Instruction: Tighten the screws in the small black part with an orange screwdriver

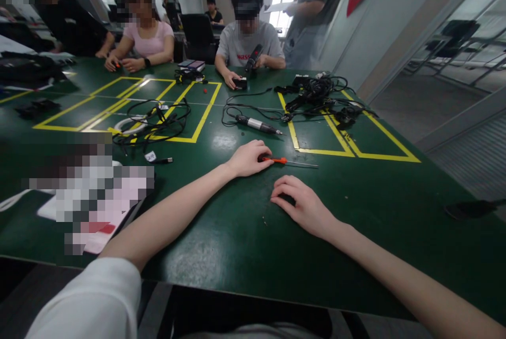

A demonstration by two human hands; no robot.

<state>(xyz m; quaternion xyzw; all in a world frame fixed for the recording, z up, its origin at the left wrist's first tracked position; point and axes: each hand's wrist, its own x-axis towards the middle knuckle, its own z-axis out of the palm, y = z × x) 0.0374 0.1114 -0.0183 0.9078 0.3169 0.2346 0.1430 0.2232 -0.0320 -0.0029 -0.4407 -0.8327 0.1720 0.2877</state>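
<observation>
My left hand (248,158) rests on the green table (237,233) with its fingers curled round the handle of a small orange screwdriver (280,160), whose thin shaft points right along the surface. My right hand (301,205) lies just in front of it, knuckles up and fingers bent down onto the table, over a small dark thing that I cannot make out. The two hands are a short gap apart.
An electric screwdriver (256,125) with its cord lies behind my hands. Tangled black cables (316,94) sit at the back right, more cables (152,120) at the left inside yellow tape outlines. Several people sit and stand along the far edge. A dark object (468,209) lies at the right.
</observation>
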